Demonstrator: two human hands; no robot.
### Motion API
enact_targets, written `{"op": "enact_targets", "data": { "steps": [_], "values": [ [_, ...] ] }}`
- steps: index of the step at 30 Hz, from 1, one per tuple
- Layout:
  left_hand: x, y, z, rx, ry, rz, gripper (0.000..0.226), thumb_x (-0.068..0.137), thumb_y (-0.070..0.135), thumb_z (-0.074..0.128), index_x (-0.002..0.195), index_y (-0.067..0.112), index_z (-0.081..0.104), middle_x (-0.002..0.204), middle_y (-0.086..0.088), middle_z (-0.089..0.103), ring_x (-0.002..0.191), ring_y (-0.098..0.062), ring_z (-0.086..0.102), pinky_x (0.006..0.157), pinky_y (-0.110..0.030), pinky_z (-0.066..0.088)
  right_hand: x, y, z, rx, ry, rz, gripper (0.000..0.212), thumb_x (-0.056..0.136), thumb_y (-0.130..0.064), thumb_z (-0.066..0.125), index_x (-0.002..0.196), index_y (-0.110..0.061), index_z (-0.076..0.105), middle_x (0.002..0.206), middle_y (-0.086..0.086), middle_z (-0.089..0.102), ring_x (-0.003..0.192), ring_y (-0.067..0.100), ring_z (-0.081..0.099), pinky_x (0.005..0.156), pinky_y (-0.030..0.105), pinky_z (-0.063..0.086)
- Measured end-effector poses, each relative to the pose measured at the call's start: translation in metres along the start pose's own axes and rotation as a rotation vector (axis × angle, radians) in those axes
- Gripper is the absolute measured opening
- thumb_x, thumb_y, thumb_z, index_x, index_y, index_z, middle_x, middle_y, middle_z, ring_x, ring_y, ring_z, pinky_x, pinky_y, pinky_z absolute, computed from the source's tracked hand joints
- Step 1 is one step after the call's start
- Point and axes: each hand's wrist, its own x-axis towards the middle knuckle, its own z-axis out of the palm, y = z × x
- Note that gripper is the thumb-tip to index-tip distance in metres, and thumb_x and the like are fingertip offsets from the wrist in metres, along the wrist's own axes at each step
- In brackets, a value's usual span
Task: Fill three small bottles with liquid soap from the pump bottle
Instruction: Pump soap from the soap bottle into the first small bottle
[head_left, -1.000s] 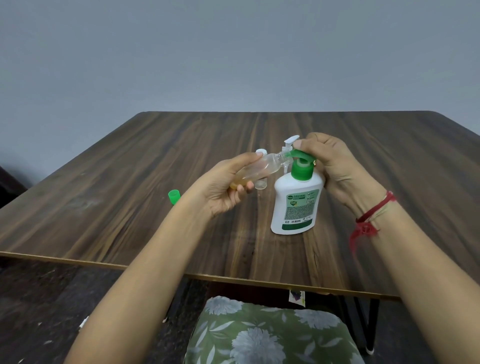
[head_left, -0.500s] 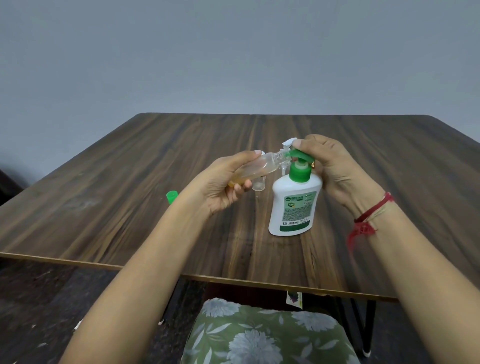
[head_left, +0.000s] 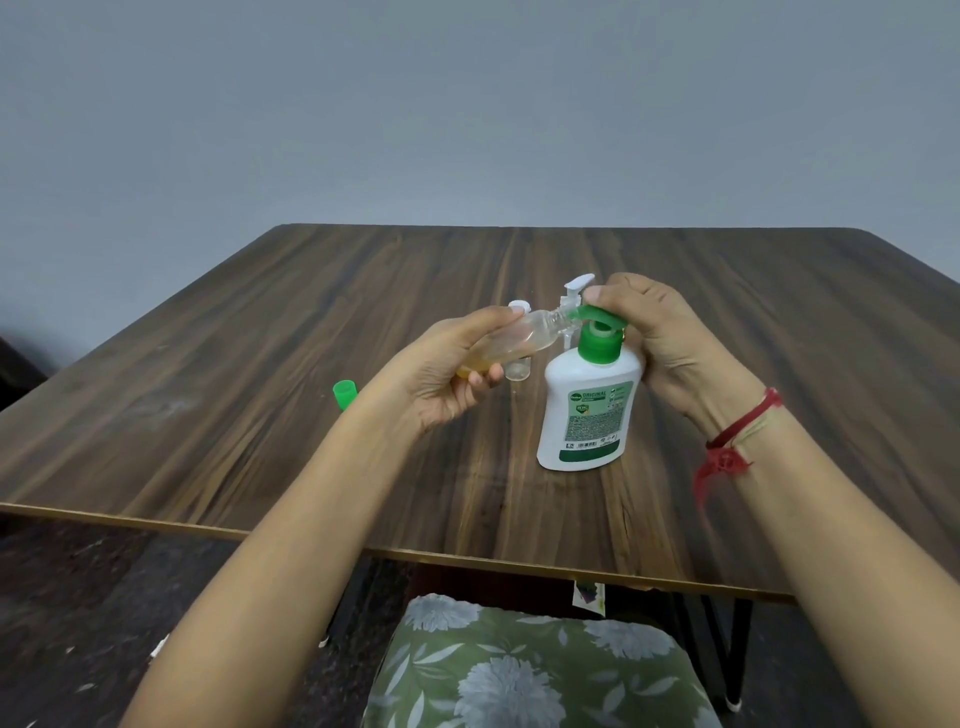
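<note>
A white pump bottle (head_left: 589, 410) with a green pump head (head_left: 753, 322) stands on the wooden table (head_left: 260, 364). My left hand (head_left: 441, 374) grips a small clear bottle (head_left: 524, 338), tilted on its side with its mouth at the green spout; amber soap sits in its lower end. My right hand (head_left: 670, 338) curls round the pump head from the right, thumb on top. Behind them stand two more small clear bottles, one with a white cap (head_left: 518, 306) and one with a white sprayer top (head_left: 576, 286), both partly hidden.
A loose green cap (head_left: 344, 393) lies on the table left of my left wrist. A red thread is tied on my right wrist (head_left: 737, 441). A floral green cushion (head_left: 535, 670) sits below the table's near edge. A grey wall is behind.
The view has shifted slightly. The pump head looks a little lower than one second ago. Both hands keep their holds.
</note>
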Motion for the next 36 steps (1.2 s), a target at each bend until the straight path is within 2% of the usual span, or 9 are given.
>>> {"op": "enact_targets", "data": {
  "steps": [3,8,13,16,18,23,27,30,36],
  "values": [
    [0.001,0.002,0.0,-0.013,0.002,0.006,0.015,0.088,0.026,0.064,0.09,0.012,0.065,0.101,-0.008,0.063,0.035,-0.004,0.046,0.029,-0.009,0.034,0.003,-0.008,0.0,-0.042,-0.007,0.0,0.035,0.068,-0.018,0.071,0.053,-0.018,0.039,0.066,0.004,0.046,0.051,0.008,0.047,0.05,0.016,0.041],
    [0.001,0.0,0.0,0.017,0.02,0.011,0.015,0.087,0.027,0.065,0.088,0.013,0.067,0.094,-0.006,0.064,0.035,-0.004,0.046,0.029,-0.01,0.034,0.001,0.0,-0.001,-0.013,0.004,0.001,0.033,0.07,-0.017,0.065,0.048,-0.02,0.041,0.051,-0.007,0.047,0.048,0.007,0.044,0.048,0.016,0.039],
    [0.002,0.003,-0.001,-0.016,0.003,0.015,0.017,0.087,0.027,0.065,0.092,0.011,0.065,0.096,-0.008,0.064,0.035,-0.004,0.047,0.028,-0.01,0.034,0.006,-0.008,-0.003,-0.075,-0.017,0.01,0.036,0.064,-0.023,0.074,0.057,-0.016,0.039,0.075,0.011,0.049,0.056,0.011,0.049,0.056,0.02,0.042],
    [0.001,0.003,0.001,0.018,0.022,0.026,0.015,0.087,0.026,0.065,0.087,0.011,0.068,0.077,-0.001,0.064,0.035,-0.004,0.046,0.028,-0.01,0.034,0.003,0.001,-0.004,-0.03,-0.005,0.023,0.033,0.069,-0.019,0.069,0.049,-0.019,0.042,0.058,-0.003,0.051,0.053,0.009,0.047,0.055,0.02,0.041],
    [0.0,0.001,0.001,0.019,0.019,0.014,0.015,0.087,0.027,0.065,0.085,0.012,0.068,0.078,-0.002,0.065,0.035,-0.004,0.046,0.028,-0.01,0.034,0.002,0.003,-0.004,-0.022,-0.005,0.017,0.034,0.07,-0.019,0.067,0.045,-0.022,0.044,0.053,-0.007,0.048,0.052,0.009,0.045,0.053,0.019,0.041],
    [-0.001,0.004,0.0,0.012,0.022,0.021,0.017,0.087,0.027,0.065,0.089,0.011,0.066,0.084,-0.004,0.064,0.035,-0.004,0.047,0.028,-0.01,0.034,0.008,-0.006,-0.006,-0.092,-0.031,0.028,0.039,0.057,-0.031,0.075,0.06,-0.015,0.04,0.081,0.013,0.046,0.059,0.013,0.048,0.057,0.021,0.041],
    [-0.001,0.003,0.001,0.047,0.029,0.022,0.016,0.087,0.028,0.065,0.089,0.012,0.068,0.086,-0.004,0.064,0.035,-0.004,0.046,0.029,-0.01,0.034,0.004,0.002,-0.005,-0.055,-0.027,0.046,0.039,0.055,-0.033,0.075,0.061,-0.014,0.041,0.075,0.01,0.048,0.066,0.018,0.046,0.062,0.026,0.039],
    [-0.001,0.002,0.001,0.017,0.018,0.012,0.015,0.087,0.028,0.065,0.087,0.012,0.067,0.093,-0.006,0.064,0.035,-0.004,0.046,0.029,-0.01,0.034,0.006,-0.004,-0.007,-0.096,-0.043,0.051,0.038,0.055,-0.033,0.075,0.059,-0.016,0.042,0.09,0.015,0.046,0.065,0.015,0.048,0.06,0.023,0.041],
    [-0.003,0.004,0.002,0.044,0.036,0.024,0.015,0.088,0.027,0.065,0.087,0.012,0.068,0.079,0.0,0.065,0.035,-0.003,0.045,0.029,-0.01,0.034,0.005,0.002,-0.007,-0.078,-0.054,0.047,0.045,0.051,-0.032,0.081,0.062,-0.013,0.042,0.09,0.016,0.045,0.069,0.019,0.047,0.067,0.03,0.039]
  ]
}}
